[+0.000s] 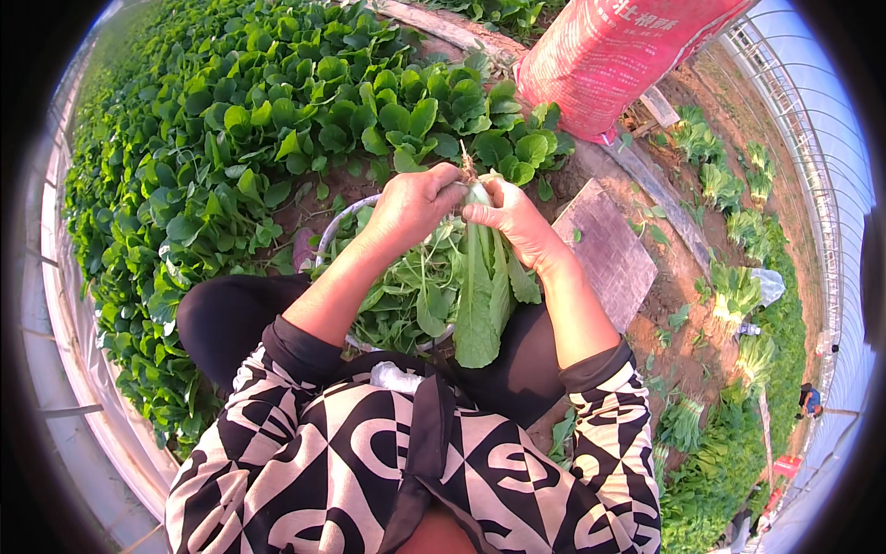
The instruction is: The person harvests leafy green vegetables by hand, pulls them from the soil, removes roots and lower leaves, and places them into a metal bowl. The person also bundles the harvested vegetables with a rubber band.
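Observation:
A leafy green plant (pixel 477 298) hangs with its roots up and its long leaves down, over my lap. My right hand (pixel 516 221) grips its pale stem just below the roots, thumb across the front. My left hand (pixel 419 204) has thumb and fingers pinched together at the root end; what exactly lies between the fingertips is partly hidden. Brown, thin roots (pixel 467 163) stick up between both hands. Below my forearms stands a round tub (pixel 346 211) with a pale rim, holding loose leaves and stalks (pixel 426 277).
Dense leafy greens (pixel 208 131) grow ahead and left. A red printed sack (pixel 602 62) stands at upper right, near a square board (pixel 606 253) on the soil. Bundled greens (pixel 734 294) lie along the right, beside a wooden plank (pixel 657 187). Another person (pixel 810 401) is far right.

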Available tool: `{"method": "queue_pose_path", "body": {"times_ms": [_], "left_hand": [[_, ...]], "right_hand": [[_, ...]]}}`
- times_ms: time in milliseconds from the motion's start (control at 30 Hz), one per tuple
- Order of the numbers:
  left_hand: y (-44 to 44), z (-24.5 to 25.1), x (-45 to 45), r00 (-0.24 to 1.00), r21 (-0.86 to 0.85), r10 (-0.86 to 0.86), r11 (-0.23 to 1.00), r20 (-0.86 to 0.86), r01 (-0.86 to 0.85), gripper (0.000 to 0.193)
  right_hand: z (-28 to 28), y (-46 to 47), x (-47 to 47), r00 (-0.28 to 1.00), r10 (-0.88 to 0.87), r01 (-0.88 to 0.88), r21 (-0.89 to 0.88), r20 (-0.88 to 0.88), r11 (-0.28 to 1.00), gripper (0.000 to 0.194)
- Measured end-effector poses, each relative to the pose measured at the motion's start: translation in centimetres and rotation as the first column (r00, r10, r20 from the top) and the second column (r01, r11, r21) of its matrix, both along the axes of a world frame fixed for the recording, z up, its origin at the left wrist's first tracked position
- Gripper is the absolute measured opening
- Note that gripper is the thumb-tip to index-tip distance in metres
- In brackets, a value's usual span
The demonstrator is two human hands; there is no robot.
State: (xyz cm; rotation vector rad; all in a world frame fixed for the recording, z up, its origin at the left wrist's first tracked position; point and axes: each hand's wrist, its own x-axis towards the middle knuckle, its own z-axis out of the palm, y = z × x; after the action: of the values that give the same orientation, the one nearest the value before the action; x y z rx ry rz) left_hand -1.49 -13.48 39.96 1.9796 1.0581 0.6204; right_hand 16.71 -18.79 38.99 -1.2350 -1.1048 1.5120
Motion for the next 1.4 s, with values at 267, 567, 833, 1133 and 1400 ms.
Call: {"method": "queue_pose_path", "body": {"times_ms": [267,567,833,1133,1400], "left_hand": [[2.0,-3.4,-1.8,0.987,-0.030,0.160,0.987,0.016,-0.160,0.022],[2.6,-1.7,-3.6,0.968,-0.154,-0.067,0.982,0.244,0.107,0.038],[1.3,0.8,-2.5,0.947,-0.305,-0.032,0.943,0.320,0.135,0.014],[1.9,-4.4,-3.3,0.895,-0.003,-0.314,0.944,-0.317,0.330,0.035],[0.1,-5.5,2.5,0.863,-0.286,-0.347,0.841,0.367,0.460,0.049]], "right_hand": [[0.4,0.5,-0.6,0.975,0.123,-0.129,-0.020,-0.184,0.991,0.029],[1.4,-0.1,-0.7,0.869,0.255,-0.302,-0.048,-0.424,0.952,0.038],[1.2,0.3,-1.2,0.856,0.217,-0.295,-0.099,-0.469,0.950,0.040],[1.9,0.2,-0.2,0.973,-0.041,0.042,0.000,-0.229,0.999,0.032],[1.3,-0.3,1.7,0.982,-0.190,0.190,0.183,-0.017,0.965,0.024]]}}
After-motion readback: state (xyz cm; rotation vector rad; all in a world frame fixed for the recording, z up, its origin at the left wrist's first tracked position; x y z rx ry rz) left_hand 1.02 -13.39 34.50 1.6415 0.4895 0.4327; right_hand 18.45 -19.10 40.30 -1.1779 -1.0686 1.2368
